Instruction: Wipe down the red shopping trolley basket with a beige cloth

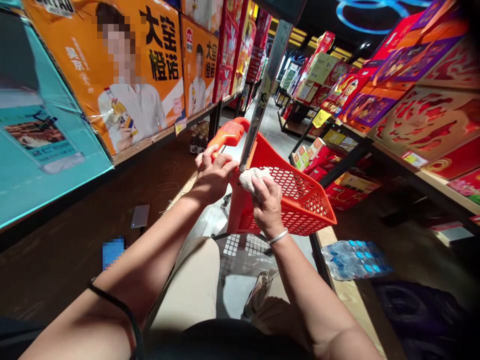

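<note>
A red shopping cart [300,222] with a perforated basket stands in front of me, its orange-red handle [228,134] toward the upper left. My left hand [215,175] is at the near end of the handle, its fingers bent around the cart's edge. In my right hand [267,204] is a crumpled whitish cloth [249,179], held against the cart's near rim beside the foot of a grey metal pole [266,90]. The pole rises at a slant from the cart. My right wrist has a silver bracelet.
Orange cartons [138,100] and a turquoise box [37,130] line the left shelf close by. Red and purple gift boxes [369,102] fill the right shelf. Wrapped water bottles [356,260] lie low at the right. The aisle floor [268,131] runs on beyond the cart.
</note>
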`<action>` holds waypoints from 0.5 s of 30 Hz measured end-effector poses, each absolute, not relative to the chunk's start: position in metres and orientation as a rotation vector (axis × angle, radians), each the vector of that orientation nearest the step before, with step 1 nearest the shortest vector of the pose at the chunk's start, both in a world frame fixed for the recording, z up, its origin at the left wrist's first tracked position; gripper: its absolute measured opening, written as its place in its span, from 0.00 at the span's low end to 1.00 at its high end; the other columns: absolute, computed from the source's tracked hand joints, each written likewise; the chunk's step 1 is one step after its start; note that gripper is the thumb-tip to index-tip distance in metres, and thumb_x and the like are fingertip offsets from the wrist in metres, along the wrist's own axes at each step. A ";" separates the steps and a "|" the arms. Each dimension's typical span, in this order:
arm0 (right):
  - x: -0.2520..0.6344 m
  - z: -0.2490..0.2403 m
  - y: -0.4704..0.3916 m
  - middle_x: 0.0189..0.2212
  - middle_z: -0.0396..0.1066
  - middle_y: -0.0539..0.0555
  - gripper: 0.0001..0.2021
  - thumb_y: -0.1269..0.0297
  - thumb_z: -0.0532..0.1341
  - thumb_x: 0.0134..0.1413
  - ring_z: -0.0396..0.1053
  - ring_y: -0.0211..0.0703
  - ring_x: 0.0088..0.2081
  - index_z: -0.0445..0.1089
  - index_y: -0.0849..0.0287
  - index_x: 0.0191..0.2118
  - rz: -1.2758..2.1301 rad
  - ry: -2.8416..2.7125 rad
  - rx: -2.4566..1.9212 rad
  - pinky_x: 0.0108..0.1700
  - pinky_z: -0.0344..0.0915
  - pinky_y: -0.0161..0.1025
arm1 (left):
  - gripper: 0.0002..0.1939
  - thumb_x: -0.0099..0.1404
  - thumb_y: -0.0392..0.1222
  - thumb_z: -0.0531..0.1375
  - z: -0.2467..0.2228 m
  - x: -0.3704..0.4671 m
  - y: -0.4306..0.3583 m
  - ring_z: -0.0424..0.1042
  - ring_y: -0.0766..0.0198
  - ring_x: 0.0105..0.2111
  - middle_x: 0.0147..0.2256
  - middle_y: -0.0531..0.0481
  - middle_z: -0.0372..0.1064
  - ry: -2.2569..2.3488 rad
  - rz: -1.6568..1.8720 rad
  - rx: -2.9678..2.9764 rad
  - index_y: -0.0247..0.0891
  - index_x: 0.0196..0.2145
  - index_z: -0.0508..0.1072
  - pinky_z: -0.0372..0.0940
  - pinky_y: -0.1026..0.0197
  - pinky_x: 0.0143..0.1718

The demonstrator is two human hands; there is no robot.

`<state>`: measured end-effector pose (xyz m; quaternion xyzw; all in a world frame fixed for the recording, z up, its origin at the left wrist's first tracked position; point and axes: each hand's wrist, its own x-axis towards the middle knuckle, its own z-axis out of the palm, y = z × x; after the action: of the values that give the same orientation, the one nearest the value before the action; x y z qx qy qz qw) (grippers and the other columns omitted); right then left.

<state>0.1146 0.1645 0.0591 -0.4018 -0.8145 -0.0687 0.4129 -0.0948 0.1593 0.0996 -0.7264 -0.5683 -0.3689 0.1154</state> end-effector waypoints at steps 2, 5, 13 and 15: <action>0.104 0.052 0.164 0.61 0.61 0.55 0.25 0.70 0.58 0.60 0.58 0.56 0.62 0.68 0.42 0.61 -0.263 -2.071 -1.003 0.63 0.56 0.57 | 0.17 0.73 0.44 0.50 0.101 -0.098 0.155 0.44 0.43 0.66 0.58 0.49 0.69 -1.670 -1.065 -2.138 0.49 0.54 0.74 0.43 0.34 0.64; 0.110 0.014 0.164 0.57 0.66 0.52 0.21 0.72 0.57 0.61 0.55 0.58 0.63 0.74 0.40 0.53 -0.424 -2.089 -1.029 0.64 0.54 0.62 | 0.18 0.72 0.41 0.51 0.103 -0.101 0.150 0.44 0.44 0.66 0.59 0.48 0.68 -1.673 -1.032 -2.167 0.48 0.55 0.73 0.42 0.35 0.65; 0.139 -0.063 0.138 0.52 0.73 0.47 0.20 0.75 0.59 0.58 0.64 0.53 0.52 0.77 0.40 0.48 -0.540 -2.357 -1.032 0.52 0.67 0.53 | 0.18 0.71 0.42 0.52 0.103 -0.099 0.150 0.40 0.43 0.67 0.61 0.48 0.64 -1.665 -1.000 -2.191 0.47 0.57 0.70 0.41 0.34 0.65; 0.135 -0.041 0.137 0.53 0.72 0.47 0.18 0.71 0.60 0.61 0.62 0.54 0.55 0.76 0.39 0.48 -0.528 -2.299 -1.019 0.56 0.63 0.56 | 0.19 0.71 0.43 0.52 0.101 -0.097 0.149 0.39 0.42 0.66 0.62 0.48 0.63 -1.667 -0.998 -2.184 0.47 0.57 0.70 0.41 0.33 0.65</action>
<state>0.1347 0.1366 -0.0410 -0.3806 -0.8584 -0.1969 0.2820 -0.0974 0.1493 0.1011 -0.7426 -0.5670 -0.3395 0.1088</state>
